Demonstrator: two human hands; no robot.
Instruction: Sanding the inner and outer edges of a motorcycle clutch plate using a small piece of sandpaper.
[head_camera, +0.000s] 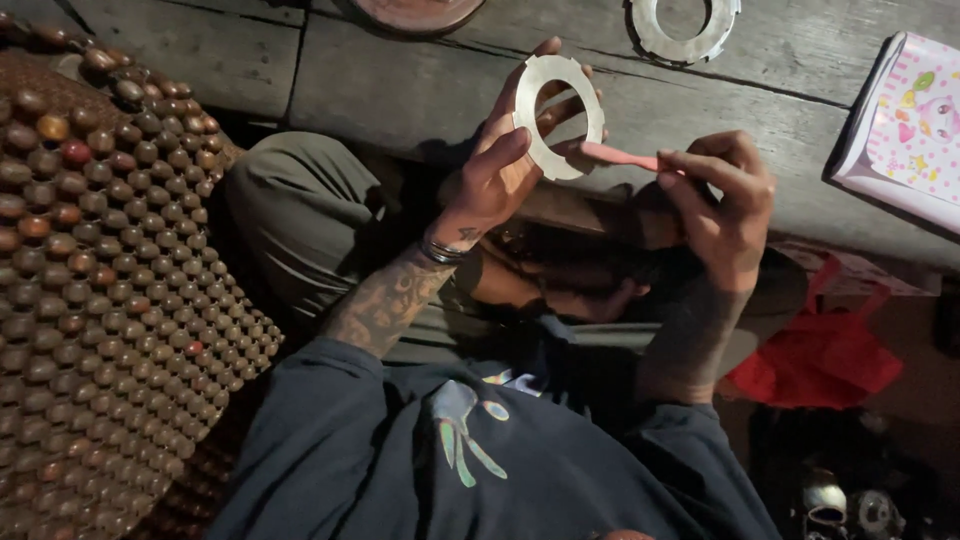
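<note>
A person's left hand (497, 170) holds a flat pale metal ring (557, 116) upright above their lap, fingers through its hole. Just right of the ring, the right hand (722, 200) pinches a pink stick (620, 156) whose tip touches the ring's lower edge. A beaded wooden mat (100, 290) lies well left of the ring; another toothed ring (685, 28) lies on the planks (420, 80) above it.

We see a flat pale metal ring (558, 116) held upright above the lap, and a slim pink stick (618, 156) whose tip touches its lower rim.
</note>
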